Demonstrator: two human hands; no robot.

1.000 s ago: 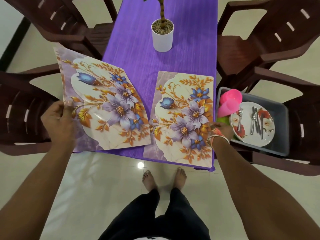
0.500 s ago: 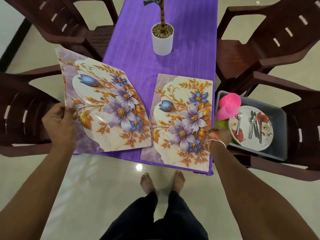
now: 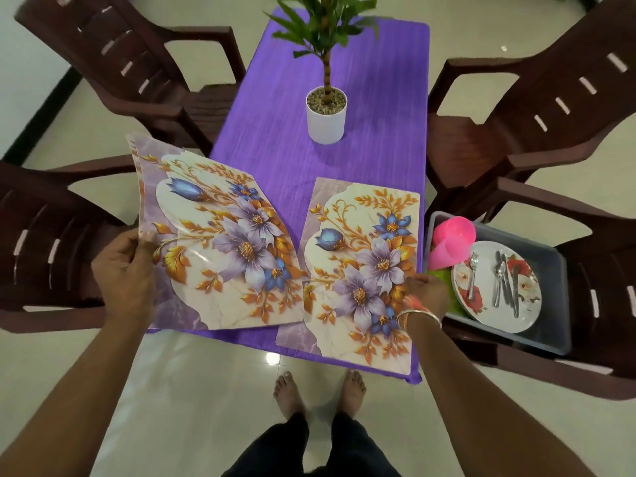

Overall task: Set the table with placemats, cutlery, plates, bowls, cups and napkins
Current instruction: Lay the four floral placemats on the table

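Observation:
Two floral placemats lie at the near end of the purple table (image 3: 344, 63). My left hand (image 3: 125, 273) grips the left edge of the left placemat (image 3: 220, 249), which curls upward and overhangs the table's left side. The right placemat (image 3: 364, 270) lies flat, its near edge past the table edge. My right hand (image 3: 428, 292) rests on that mat's right edge, fingers curled on it. A grey tub (image 3: 550, 270) on the chair to the right holds pink cups (image 3: 452, 242) and a floral plate (image 3: 488, 304) with cutlery (image 3: 506, 284) on top.
A white pot with a green plant (image 3: 326, 115) stands mid-table beyond the mats. Dark brown plastic chairs (image 3: 537, 108) surround the table on both sides. My bare feet (image 3: 320, 394) stand on glossy tiles at the table's near end.
The view has tilted upward, showing more of the plant and far table. The left placemat stays lifted in my left hand; my right hand stays at the right mat's edge.

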